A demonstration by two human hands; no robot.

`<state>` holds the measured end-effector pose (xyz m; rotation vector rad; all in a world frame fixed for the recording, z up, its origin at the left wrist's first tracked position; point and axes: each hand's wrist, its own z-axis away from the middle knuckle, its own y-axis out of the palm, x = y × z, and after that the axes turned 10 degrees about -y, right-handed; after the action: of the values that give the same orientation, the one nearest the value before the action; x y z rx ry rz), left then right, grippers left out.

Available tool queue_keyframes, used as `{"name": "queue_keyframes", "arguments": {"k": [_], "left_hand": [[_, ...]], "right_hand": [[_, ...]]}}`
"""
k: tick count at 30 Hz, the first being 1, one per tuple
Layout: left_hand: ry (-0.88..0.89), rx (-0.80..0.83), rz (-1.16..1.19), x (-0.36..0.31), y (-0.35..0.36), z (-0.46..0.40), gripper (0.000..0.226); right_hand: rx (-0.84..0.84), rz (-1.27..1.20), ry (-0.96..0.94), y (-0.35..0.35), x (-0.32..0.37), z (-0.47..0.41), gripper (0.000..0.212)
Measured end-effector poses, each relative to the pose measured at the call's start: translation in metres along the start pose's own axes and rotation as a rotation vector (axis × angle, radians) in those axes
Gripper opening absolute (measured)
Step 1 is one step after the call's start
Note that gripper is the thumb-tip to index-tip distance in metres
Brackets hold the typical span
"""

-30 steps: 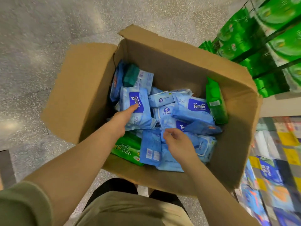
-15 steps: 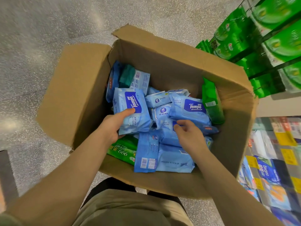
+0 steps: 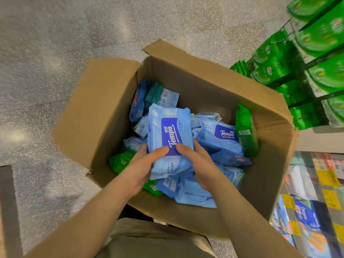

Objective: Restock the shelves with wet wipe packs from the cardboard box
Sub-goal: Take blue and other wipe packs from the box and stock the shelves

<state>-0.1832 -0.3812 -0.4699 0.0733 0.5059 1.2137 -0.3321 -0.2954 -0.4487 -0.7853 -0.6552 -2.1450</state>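
centre of frame: left hand (image 3: 141, 164) and right hand (image 3: 199, 162) both grip one blue wipe pack (image 3: 170, 140) above the cardboard box (image 3: 104, 108); thumbs on its label

Shelf packs (image 3: 305, 211) blurred, cut by right edge.

One brown cardboard box (image 3: 186, 86) is sitting open on the speckled floor. Two hands are showing above it, the left hand (image 3: 143, 168) and the right hand (image 3: 201, 164), and they are sharing one light-blue plastic Tempo wipe pack (image 3: 169, 138). Inside the box, one more pack with a readable Tempo label (image 3: 221, 138) is lying at the right, three green packs are showing, one by the right wall (image 3: 245, 131) and two at the left (image 3: 121, 161), and the remaining blue packs are overlapping too much to count exactly.
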Motion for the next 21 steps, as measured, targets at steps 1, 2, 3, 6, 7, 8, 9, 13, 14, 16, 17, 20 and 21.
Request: {"name": "queue_keyframes", "arguments": {"k": [1,2,3,6,7,8,9,13,14,16,17,20,21], "left_hand": [[-0.005,0.047,0.038,-0.002,-0.001,0.001,0.077],[-0.017,0.103,0.091,-0.004,0.0,0.003,0.072],[-0.028,0.174,0.148,-0.006,0.001,0.004,0.07],[-0.078,0.338,0.272,-0.007,0.004,-0.001,0.083],[-0.085,0.35,0.302,-0.007,0.003,-0.006,0.086],[-0.079,0.344,0.328,-0.006,0.0,-0.011,0.087],[-0.072,0.339,0.347,-0.006,-0.002,-0.015,0.086],[-0.071,0.306,0.385,-0.008,-0.012,-0.022,0.046],[-0.072,0.295,0.371,-0.01,-0.014,-0.022,0.046],[-0.063,0.311,0.334,-0.012,-0.019,-0.021,0.052],[-0.056,0.314,0.32,-0.013,-0.021,-0.021,0.063],[-0.068,0.309,0.289,-0.011,-0.032,-0.018,0.079],[-0.079,0.32,0.292,-0.01,-0.034,-0.017,0.079]], "right_hand": [[0.014,-0.054,0.011,-0.003,0.001,0.004,0.046],[0.019,-0.103,0.033,-0.006,0.003,0.007,0.05],[0.031,-0.138,0.057,-0.008,0.003,0.009,0.052],[0.117,0.005,0.098,-0.008,0.01,0.015,0.041],[0.147,0.125,0.072,-0.007,0.016,0.016,0.03],[0.153,0.244,0.021,-0.007,0.024,0.017,0.02],[0.129,0.353,-0.049,-0.01,0.031,0.016,0.017],[-0.15,1.078,-0.405,-0.05,0.027,-0.019,0.042],[-0.165,1.25,-0.429,-0.06,0.021,-0.031,0.053],[-0.128,1.457,-0.362,-0.078,0.007,-0.056,0.086],[-0.103,1.534,-0.311,-0.084,0.002,-0.067,0.101],[-0.023,1.747,-0.195,-0.102,-0.004,-0.093,0.123],[-0.01,1.756,-0.149,-0.108,-0.005,-0.1,0.128]]}}
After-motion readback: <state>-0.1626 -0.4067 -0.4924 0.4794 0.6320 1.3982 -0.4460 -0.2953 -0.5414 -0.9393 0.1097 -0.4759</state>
